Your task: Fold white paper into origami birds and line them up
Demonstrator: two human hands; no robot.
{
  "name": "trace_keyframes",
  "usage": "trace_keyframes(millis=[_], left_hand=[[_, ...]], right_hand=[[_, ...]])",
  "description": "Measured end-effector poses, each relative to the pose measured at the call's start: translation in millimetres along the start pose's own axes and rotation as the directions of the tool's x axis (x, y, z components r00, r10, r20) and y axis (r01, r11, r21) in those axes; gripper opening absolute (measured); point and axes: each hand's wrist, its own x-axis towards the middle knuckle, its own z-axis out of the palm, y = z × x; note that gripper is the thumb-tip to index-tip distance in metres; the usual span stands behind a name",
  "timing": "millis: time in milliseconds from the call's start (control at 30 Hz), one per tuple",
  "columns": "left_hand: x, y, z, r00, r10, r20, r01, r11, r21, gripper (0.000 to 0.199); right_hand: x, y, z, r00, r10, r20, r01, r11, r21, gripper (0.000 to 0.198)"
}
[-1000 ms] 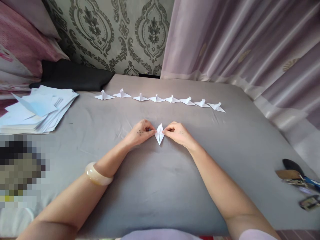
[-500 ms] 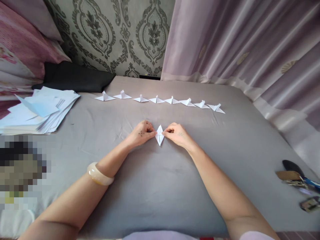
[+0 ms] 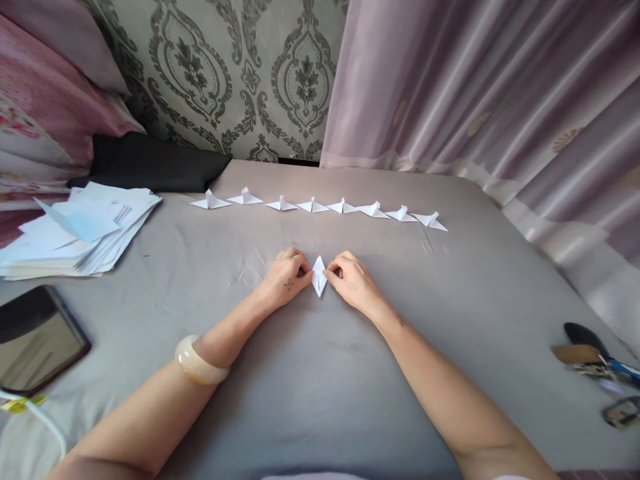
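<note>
A small white folded paper (image 3: 319, 277), diamond-shaped with a slit down its lower half, is held upright on end between my two hands. My left hand (image 3: 289, 277) pinches its left corner between thumb and fingers. At the right corner, my right hand (image 3: 353, 280) grips it the same way. The curled fingers of both hands are partly hidden behind the thumbs. Beyond the hands, several finished-looking white origami birds (image 3: 313, 206) stand in a row across the grey sheet (image 3: 320, 393).
On the left lie a stack of papers (image 3: 75, 230), a black cloth-like item (image 3: 155, 167) and a phone (image 3: 43, 340) with a white cable (image 3: 47, 421). Keys (image 3: 587, 360) rest at the right edge. A curtain (image 3: 425, 87) hangs behind.
The folded paper looks slightly narrower between my fingertips. Both hands keep their pinch on it. The whole view has shifted a little, so everything appears lower.
</note>
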Motion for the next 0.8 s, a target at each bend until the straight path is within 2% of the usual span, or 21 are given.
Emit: trace_keyframes(millis=[67,133,233,333,433,533,633,800], left_hand=[[-3,1,2,0.999,0.044,-0.029,-0.041,0.996,0.078,0.007],[-6,5,2,0.989,0.143,-0.033,-0.136,0.977,0.165,0.010],[-13,18,1,0.957,0.283,0.069,-0.289,0.898,0.331,0.023],[-22,35,2,0.944,0.261,0.200,-0.328,0.794,0.512,0.023],[-31,49,7,0.950,0.217,0.223,-0.311,0.700,0.643,0.027],[-37,56,9,0.942,0.217,0.255,-0.335,0.624,0.706,0.031],[-38,57,8,0.947,0.182,0.263,-0.318,0.632,0.707,0.029],[-38,50,3,0.965,0.132,0.227,-0.247,0.752,0.611,0.022]], right_hand=[[-4,-2,1,0.999,-0.032,-0.033,0.031,0.999,-0.035,0.007],[-8,-5,3,0.994,-0.091,-0.052,0.088,0.994,-0.062,0.008],[-15,-10,4,0.976,-0.217,-0.025,0.212,0.969,-0.129,0.019],[-23,-16,2,0.946,-0.320,0.046,0.320,0.911,-0.258,0.028],[-30,-22,-1,0.932,-0.351,0.092,0.359,0.858,-0.368,0.032],[-35,-28,-2,0.936,-0.330,0.120,0.348,0.821,-0.454,0.034],[-38,-31,-3,0.939,-0.311,0.147,0.341,0.785,-0.517,0.036],[-40,-25,-7,0.941,-0.301,0.157,0.338,0.783,-0.523,0.034]])
